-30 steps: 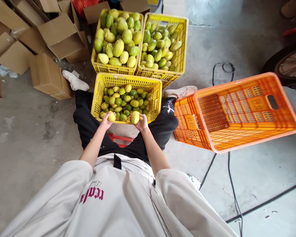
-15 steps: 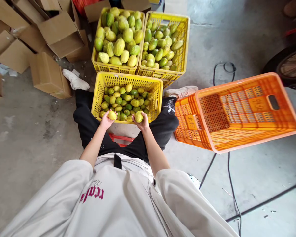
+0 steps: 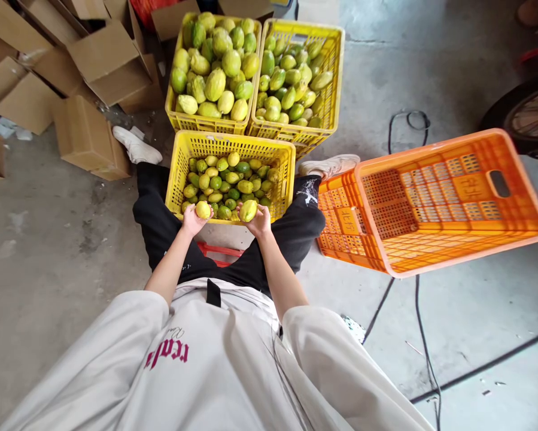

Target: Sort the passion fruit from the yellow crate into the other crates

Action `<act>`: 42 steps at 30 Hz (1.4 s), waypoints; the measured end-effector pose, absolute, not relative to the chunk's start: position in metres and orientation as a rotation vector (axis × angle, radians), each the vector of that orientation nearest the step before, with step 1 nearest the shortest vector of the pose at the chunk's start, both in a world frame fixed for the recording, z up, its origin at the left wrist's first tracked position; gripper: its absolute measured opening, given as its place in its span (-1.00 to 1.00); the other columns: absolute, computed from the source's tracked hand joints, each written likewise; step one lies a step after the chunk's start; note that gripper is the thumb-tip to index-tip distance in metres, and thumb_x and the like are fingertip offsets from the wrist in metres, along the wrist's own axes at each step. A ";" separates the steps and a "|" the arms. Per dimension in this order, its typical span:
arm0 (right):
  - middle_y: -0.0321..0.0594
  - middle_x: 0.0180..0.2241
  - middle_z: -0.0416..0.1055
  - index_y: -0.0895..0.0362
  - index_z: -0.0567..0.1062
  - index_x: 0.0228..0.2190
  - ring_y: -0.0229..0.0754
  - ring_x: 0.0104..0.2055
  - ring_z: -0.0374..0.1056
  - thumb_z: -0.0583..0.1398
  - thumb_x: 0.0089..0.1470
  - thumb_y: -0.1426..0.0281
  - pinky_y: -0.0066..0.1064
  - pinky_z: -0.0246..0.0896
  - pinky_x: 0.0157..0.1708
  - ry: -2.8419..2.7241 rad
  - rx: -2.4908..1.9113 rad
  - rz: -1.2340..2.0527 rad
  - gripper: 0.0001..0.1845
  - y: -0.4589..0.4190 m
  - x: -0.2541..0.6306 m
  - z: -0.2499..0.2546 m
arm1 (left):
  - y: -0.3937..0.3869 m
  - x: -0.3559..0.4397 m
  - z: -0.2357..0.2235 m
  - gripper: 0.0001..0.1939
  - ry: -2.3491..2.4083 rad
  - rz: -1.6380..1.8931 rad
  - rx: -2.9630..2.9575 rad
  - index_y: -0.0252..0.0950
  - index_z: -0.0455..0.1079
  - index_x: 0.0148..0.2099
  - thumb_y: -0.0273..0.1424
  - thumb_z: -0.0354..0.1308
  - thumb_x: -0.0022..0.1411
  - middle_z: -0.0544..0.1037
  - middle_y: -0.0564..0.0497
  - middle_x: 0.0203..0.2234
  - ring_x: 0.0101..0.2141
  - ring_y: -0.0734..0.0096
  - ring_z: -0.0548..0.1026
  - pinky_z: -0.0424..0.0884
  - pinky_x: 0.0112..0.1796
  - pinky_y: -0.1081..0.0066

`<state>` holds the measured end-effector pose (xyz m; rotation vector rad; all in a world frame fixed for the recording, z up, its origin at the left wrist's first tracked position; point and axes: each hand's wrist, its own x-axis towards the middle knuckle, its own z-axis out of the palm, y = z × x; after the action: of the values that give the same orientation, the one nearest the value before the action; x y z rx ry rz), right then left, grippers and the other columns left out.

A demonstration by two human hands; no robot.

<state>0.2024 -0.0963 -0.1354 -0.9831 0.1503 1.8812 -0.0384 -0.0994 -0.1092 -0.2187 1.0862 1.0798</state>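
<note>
Between my knees stands a yellow crate point(image 3: 237, 142) holding a layer of small green and yellow lemons point(image 3: 226, 178). Over its near left corner, my left hand point(image 3: 192, 221) holds a yellow lemon point(image 3: 203, 209) with the fingers curled round it from below. My right hand point(image 3: 260, 221) grips a yellow-green lemon point(image 3: 248, 211) above the near right part of the rim, and this fruit lies tilted in the fingers. Both hands are low, close to the near edge of the crate, and apart from each other.
Behind stand two more yellow crates, the left point(image 3: 208, 124) heaped with larger lemons, the right point(image 3: 338, 78) partly filled. An orange crate point(image 3: 376, 251) is on my right. Cardboard boxes point(image 3: 82, 134) crowd the left; cables point(image 3: 421, 323) and a wheel point(image 3: 529, 114) are at right.
The lemon in my right hand has turned and shifted slightly left, showing a more elongated yellow side. My left hand keeps its lemon in nearly the same place.
</note>
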 end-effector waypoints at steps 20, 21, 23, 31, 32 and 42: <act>-0.31 -0.32 0.64 0.03 0.51 -0.18 -0.11 -0.19 0.64 0.38 0.21 0.38 -0.26 0.67 -0.13 -0.052 -1.151 1.969 -0.83 -0.097 0.195 -0.143 | -0.102 -0.039 -0.107 -0.83 1.144 1.048 -0.170 -0.29 0.52 0.02 -0.43 0.17 0.44 0.57 0.05 -0.41 -0.45 0.52 0.53 0.54 -0.28 0.50; -0.30 -0.32 0.64 0.03 0.51 -0.18 -0.10 -0.18 0.64 0.37 0.22 0.37 -0.26 0.68 -0.13 -0.039 -1.156 1.967 -0.84 -0.097 0.195 -0.143 | -0.102 -0.039 -0.106 -0.83 1.150 1.048 -0.177 -0.29 0.52 0.02 -0.42 0.15 0.45 0.57 0.05 -0.41 -0.45 0.51 0.53 0.53 -0.30 0.50; -0.28 -0.33 0.63 0.03 0.51 -0.18 -0.06 -0.18 0.63 0.33 0.27 0.31 -0.21 0.69 -0.14 0.007 -1.164 1.961 -0.87 -0.096 0.196 -0.142 | -0.101 -0.039 -0.105 -0.78 1.136 1.058 -0.203 -0.29 0.52 0.01 -0.34 0.08 0.50 0.57 0.02 -0.41 -0.44 0.46 0.55 0.52 -0.34 0.48; -0.12 -0.27 0.66 0.05 0.50 -0.15 0.14 0.00 0.63 0.18 0.20 0.21 0.09 0.67 -0.10 0.123 -1.012 1.975 -0.76 -0.093 0.199 -0.141 | -0.098 -0.041 -0.108 -0.61 1.087 1.099 -0.252 -0.33 0.52 0.11 -0.36 -0.12 0.54 0.64 -0.08 -0.35 -0.35 0.33 0.64 0.56 -0.34 0.44; -0.10 -0.26 0.66 0.06 0.50 -0.14 0.16 0.00 0.63 0.19 0.18 0.22 0.11 0.66 -0.08 0.128 -1.008 1.988 -0.75 -0.093 0.198 -0.142 | -0.098 -0.041 -0.108 -0.65 1.083 1.091 -0.253 -0.32 0.51 0.10 -0.35 -0.08 0.54 0.66 -0.10 -0.31 -0.33 0.32 0.65 0.57 -0.34 0.43; -0.28 -0.40 0.58 0.02 0.47 -0.16 -0.11 -0.32 0.58 0.24 0.32 0.28 -0.16 0.71 -0.11 0.153 -1.123 2.018 -0.89 -0.098 0.199 -0.142 | -0.100 -0.040 -0.104 -0.85 1.100 1.022 -0.142 -0.27 0.41 -0.22 -0.35 0.17 0.46 0.50 0.08 -0.50 -0.58 0.56 0.45 0.33 -0.56 0.59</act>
<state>0.1990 -0.0979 -0.1421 -1.1234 0.1531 2.0178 -0.0404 -0.1000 -0.1037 -0.1418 1.0996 1.0223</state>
